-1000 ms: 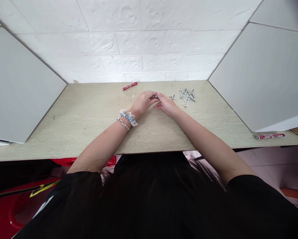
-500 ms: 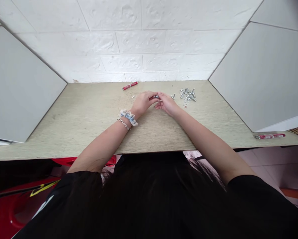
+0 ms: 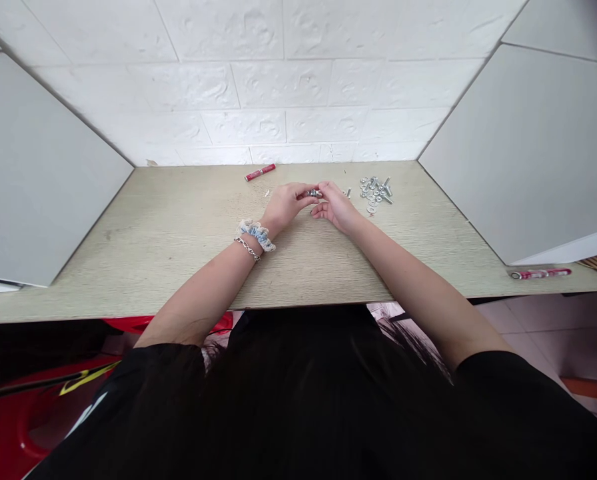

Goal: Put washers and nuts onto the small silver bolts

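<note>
Fingertips of the left hand (image 3: 287, 205) pinch a small, shiny silver metal piece (image 3: 313, 194) over the pale wood-grain table (image 3: 178, 253). The right hand (image 3: 340, 209) meets that piece from the other side, its lower fingers loosely curled; whether it also grips, I cannot tell. Just beyond the right hand stands a short silver metal bolt (image 3: 348, 193), and farther right lies a loose cluster of silver bolts, nuts and washers (image 3: 377, 196). A slim red cylindrical tube (image 3: 260, 173) lies near the white brick-patterned wall (image 3: 258, 87).
</note>
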Demonstrator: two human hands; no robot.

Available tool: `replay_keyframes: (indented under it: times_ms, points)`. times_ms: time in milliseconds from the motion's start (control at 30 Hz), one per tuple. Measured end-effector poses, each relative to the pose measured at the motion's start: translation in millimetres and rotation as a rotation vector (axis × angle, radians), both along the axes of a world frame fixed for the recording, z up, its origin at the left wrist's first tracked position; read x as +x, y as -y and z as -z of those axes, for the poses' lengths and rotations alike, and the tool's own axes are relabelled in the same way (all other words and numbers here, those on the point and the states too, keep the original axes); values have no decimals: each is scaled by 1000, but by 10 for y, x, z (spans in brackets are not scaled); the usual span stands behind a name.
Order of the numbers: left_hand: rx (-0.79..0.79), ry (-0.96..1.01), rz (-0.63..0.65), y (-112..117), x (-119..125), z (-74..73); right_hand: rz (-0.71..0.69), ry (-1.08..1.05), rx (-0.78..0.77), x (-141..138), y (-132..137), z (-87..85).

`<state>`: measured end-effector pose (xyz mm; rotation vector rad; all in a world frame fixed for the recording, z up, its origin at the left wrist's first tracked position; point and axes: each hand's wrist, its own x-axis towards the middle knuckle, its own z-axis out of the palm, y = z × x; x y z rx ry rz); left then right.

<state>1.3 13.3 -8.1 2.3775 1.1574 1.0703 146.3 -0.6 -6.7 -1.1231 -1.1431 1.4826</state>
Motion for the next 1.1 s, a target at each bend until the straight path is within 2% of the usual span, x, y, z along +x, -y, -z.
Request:
replay_keyframes:
  times_ms: [200,367,500,633,767,900,1100]
  points:
    - [20,-33,9,17,13,-9,-54,76,1,6,-40,57]
    - [6,-15,-34,-8,-2,-3,-113,-26,28,52,14,7]
    - [13,-13,-72,-25,-14,3,-90,-89,-8,58,17,-21]
    - [58,-30,-30,-16,-3,11,-80,-47,-45,25,-27,11]
    - [78,-50,14,0,11,8,-79,28,-13,6,-29,41]
    - [70,-47,10,-3,11,11,-108,-41,21,33,11,15]
    - [54,-32,-11,-7,9,20,-65,-122,-14,43,22,-29]
